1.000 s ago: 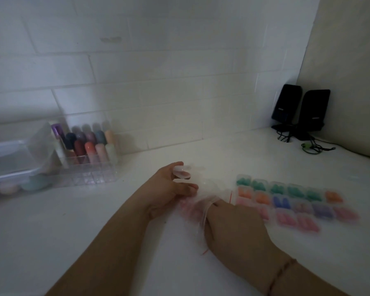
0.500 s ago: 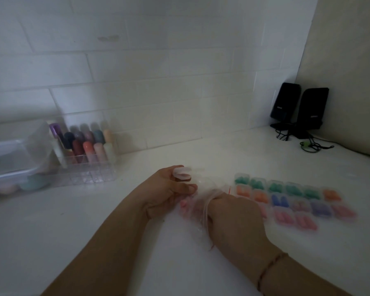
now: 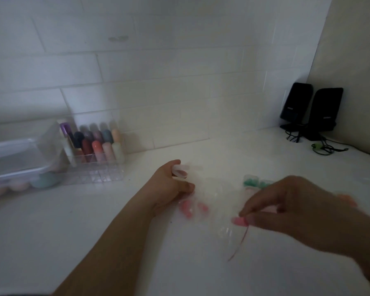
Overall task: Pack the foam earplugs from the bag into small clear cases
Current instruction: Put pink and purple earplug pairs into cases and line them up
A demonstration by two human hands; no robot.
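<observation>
A clear plastic bag (image 3: 212, 201) with a red zip strip lies on the white counter between my hands, with pink foam earplugs (image 3: 187, 209) still inside. My left hand (image 3: 169, 186) rests on the bag's left end and holds a small clear case (image 3: 181, 170) between thumb and fingers. My right hand (image 3: 297, 206) is raised at the bag's right end and pinches one pink earplug (image 3: 239, 221) in its fingertips. Behind my right hand I see filled cases (image 3: 254, 183) with green earplugs; the rest of that group is hidden by the hand.
A clear organiser (image 3: 96, 150) of coloured tubes and a lidded plastic box (image 3: 17, 159) stand at the back left against the tiled wall. Two black speakers (image 3: 312, 110) with cables (image 3: 323, 148) fill the back right corner.
My right hand has come out of the bag and moved right and up with a pink earplug in its fingertips. The left hand has stayed on the bag with the case.
</observation>
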